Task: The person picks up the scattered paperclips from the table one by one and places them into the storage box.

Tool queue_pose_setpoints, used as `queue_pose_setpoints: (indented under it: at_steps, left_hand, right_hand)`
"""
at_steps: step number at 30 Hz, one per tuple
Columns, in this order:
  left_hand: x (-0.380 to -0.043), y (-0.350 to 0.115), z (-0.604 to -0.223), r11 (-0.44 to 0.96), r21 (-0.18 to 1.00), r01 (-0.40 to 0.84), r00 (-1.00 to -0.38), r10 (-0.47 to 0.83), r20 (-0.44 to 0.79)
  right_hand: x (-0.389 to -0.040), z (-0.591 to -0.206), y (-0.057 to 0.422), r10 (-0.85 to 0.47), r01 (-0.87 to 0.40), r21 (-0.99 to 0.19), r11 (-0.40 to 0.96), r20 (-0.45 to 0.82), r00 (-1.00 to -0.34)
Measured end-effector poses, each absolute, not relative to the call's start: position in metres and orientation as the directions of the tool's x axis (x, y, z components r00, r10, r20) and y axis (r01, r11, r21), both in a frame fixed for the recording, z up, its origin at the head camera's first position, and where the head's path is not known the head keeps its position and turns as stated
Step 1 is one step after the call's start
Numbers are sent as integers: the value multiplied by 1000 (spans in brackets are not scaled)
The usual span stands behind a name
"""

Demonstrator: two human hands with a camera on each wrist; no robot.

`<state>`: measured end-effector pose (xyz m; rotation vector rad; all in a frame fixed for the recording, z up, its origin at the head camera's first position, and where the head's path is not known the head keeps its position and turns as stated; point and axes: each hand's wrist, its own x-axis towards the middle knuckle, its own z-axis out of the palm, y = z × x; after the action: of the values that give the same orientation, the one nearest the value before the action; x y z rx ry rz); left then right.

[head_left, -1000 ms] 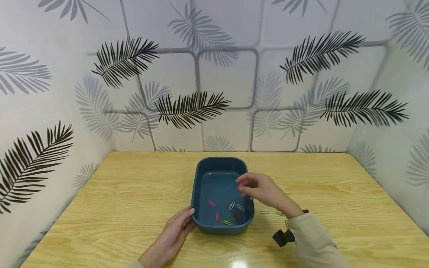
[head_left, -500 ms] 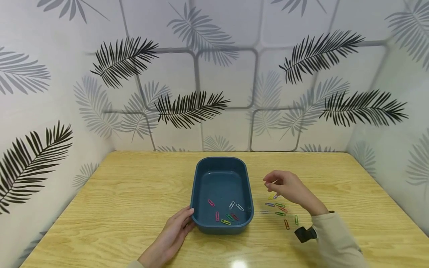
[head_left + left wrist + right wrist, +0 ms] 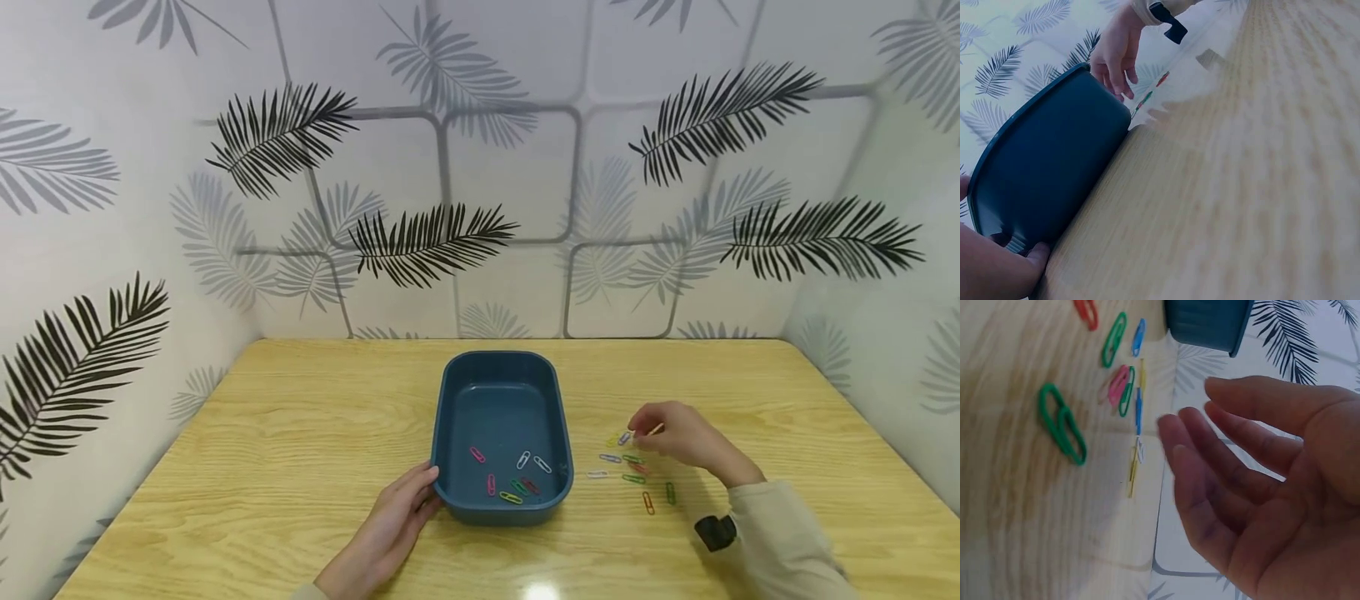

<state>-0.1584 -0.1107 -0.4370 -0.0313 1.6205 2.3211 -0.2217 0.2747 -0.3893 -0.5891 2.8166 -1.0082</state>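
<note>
A dark blue plastic bin stands on the table with several coloured paper clips in its near half, among them a yellow paper clip. My left hand grips its near left corner, thumb at the rim and fingers against the outer wall; the left wrist view shows a fingertip low on that wall. To the right of the bin, my right hand hovers over loose paper clips. Its fingers are loosely bent with nothing between them in the right wrist view. A green paper clip lies closest to that camera.
Loose clips lie scattered right of the bin, including a white paper clip near its wall and a red paper clip nearer the front. The wooden table meets a leaf-patterned backdrop behind.
My right hand has moved from above the bin's right rim rightward and lower, over the loose paper clips. The left hand and the bin have stayed in place.
</note>
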Motion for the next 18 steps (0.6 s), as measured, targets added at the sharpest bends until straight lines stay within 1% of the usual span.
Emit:
queue_pose_setpoints:
  at_steps: [6, 11, 18]
  left_hand:
    - [-160, -111, -436, -309, 915, -258, -954, 230, -192]
    - [-158, -110, -437, -308, 915, -260, -955, 226, -195]
    - [-157, -111, -438, -308, 914, -263, -953, 230, -197]
  right_hand:
    - [-221, -395, 270, -444, -339, -600, 724, -30, -895]
    - [-217, -399, 264, -460, -382, -544, 747, -8, -888]
    - [-217, -403, 264, -497, -423, -518, 743, -5, -868]
